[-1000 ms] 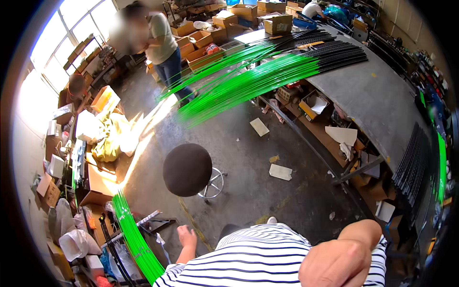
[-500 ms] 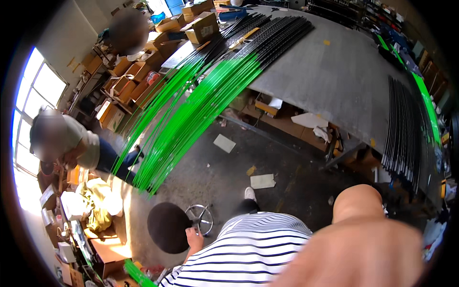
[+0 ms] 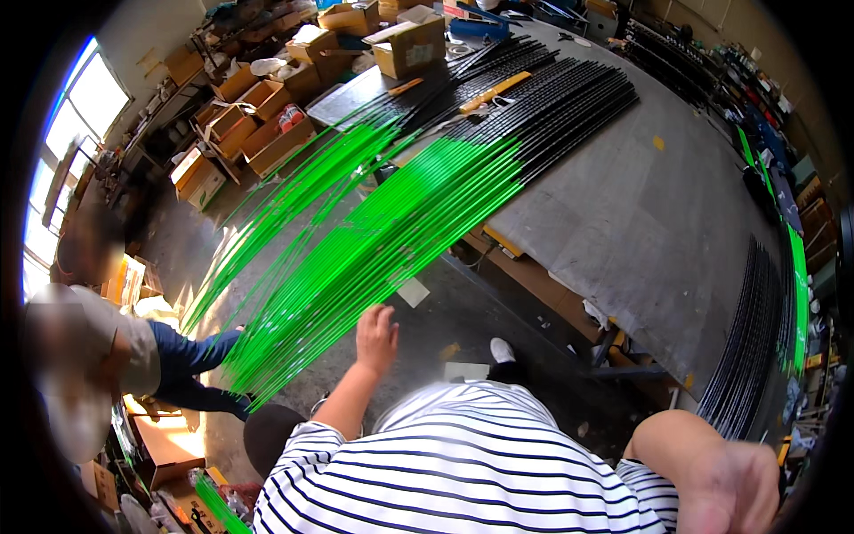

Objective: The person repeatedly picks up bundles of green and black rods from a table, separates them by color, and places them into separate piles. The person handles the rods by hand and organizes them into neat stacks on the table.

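My left hand (image 3: 377,340) is raised in front of my striped shirt, its fingers loosely bent and apart with nothing visible in them. It is close to the near edge of a broad bundle of thin rods, green ends (image 3: 374,231) overhanging the table and black ends (image 3: 569,111) lying on it. I cannot tell whether it touches them. My right hand (image 3: 734,485) is at the lower right, bent back toward me and partly smeared, so its finger closure is unclear. The dark round stool seat (image 3: 269,438) is left of my left forearm, partly covered by my sleeve.
A large grey table (image 3: 614,214) spans the right, with a yellow-handled tool (image 3: 495,92) lying on the rods. More black rods (image 3: 745,329) lie on its right side. Another person (image 3: 178,351) bends at the left. Cardboard boxes (image 3: 405,49) stand at the back.
My left hand has left the stool's edge and risen toward the green rods. My right hand has dropped toward the lower right. The view has shifted, and the other person appears lower at the left.
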